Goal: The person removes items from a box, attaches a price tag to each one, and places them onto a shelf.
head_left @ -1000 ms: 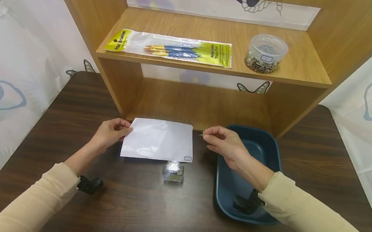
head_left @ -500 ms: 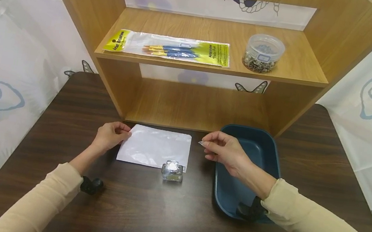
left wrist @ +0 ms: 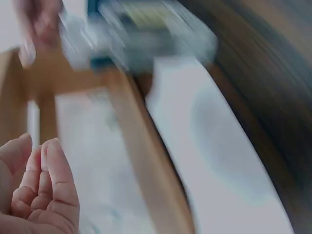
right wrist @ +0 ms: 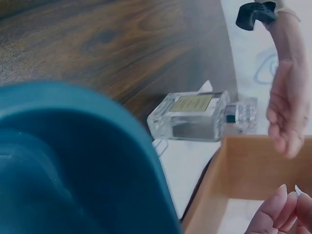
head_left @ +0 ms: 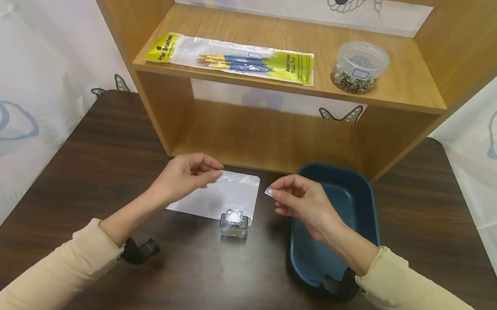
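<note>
My right hand (head_left: 302, 204) pinches a small white label with a dark border (head_left: 269, 192) between thumb and fingers, beside the blue tray. Above the left part of a white paper sheet (head_left: 237, 195), my left hand (head_left: 189, 176) hovers with fingers loosely bent and nothing in them; the left wrist view shows bare fingertips (left wrist: 54, 151). The sheet lies flat before the shelf, partly hidden by that hand. A clear glass bottle (right wrist: 192, 114) with a yellowish label stands upright at the sheet's front right corner, covering part of it.
A deep blue tray (head_left: 374, 221) sits under my right forearm. Behind is a wooden shelf unit (head_left: 274, 140); its upper board holds a packet of artist brushes (head_left: 237, 63) and a clear jar of small metal pieces (head_left: 359, 67). Dark wooden tabletop (head_left: 231, 289) lies in front.
The sheet has come down toward me onto the table behind the bottle. My left hand has let go of it and moved right. My right hand still pinches the label, now turned more into view.
</note>
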A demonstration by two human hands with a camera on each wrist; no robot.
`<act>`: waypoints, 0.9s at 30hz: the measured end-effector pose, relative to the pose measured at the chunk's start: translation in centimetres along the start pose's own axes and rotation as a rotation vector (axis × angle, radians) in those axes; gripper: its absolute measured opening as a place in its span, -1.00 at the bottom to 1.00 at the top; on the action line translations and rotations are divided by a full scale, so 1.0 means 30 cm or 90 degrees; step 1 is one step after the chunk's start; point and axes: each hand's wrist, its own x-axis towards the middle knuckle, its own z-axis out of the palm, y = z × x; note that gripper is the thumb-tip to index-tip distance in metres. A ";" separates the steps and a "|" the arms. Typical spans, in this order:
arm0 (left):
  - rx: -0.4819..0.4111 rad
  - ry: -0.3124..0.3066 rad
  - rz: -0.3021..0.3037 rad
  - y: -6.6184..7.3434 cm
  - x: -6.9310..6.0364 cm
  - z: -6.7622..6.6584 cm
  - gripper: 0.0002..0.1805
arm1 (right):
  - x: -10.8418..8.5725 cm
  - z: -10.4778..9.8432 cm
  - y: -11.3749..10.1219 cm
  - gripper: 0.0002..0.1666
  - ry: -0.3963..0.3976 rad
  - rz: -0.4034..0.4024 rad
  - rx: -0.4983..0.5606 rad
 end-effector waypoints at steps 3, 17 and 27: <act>-0.044 -0.061 0.019 0.085 -0.005 0.060 -0.78 | -0.019 0.011 -0.006 -0.70 -0.015 -0.028 -0.011; -0.066 -0.128 0.031 0.158 -0.043 0.163 -0.92 | -0.084 0.047 0.016 -0.72 -0.032 -0.137 -0.041; -0.056 -0.087 0.001 0.130 -0.102 0.163 -0.96 | -0.115 0.091 0.080 -0.80 0.053 -0.189 -0.037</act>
